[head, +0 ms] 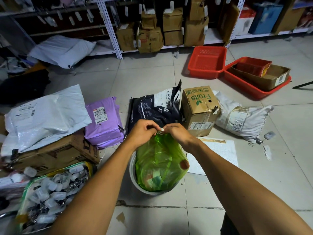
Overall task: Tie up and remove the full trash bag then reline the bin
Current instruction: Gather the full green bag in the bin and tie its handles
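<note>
Green, see-through plastic is bunched between my fingers: the full trash bag (159,161) sits in the white bin (133,173) on the tiled floor (254,192), right below me, and its gathered top rises to where my hands meet. My left hand (141,132) is clenched on the neck of the bag from the left side, thumb and fingers pinching the plastic. My right hand (177,132) grips the same neck from the right, fingertips touching those of the left, with a small twist of plastic showing between them. Whether a knot is finished there I cannot tell. Through the bag I can see mixed rubbish, including something round and brown pressed against the right side.

Just beyond my hands lies a dark pet-food bag (155,107) with paw prints. To its right stands a cardboard box (199,111) printed "Fruits", and beside that a white sack (240,119) with a label. A purple parcel (103,121) rests to the left of the dark bag, next to a large white mailer (44,116) lying on flattened cardboard. Near my left forearm is a clear bag of small plastic tags (50,195). A white sheet (218,155) lies flat on the floor under my right forearm. Further off, two red baskets (208,61) sit side by side before the shelves (110,26), which carry brown cartons.
</note>
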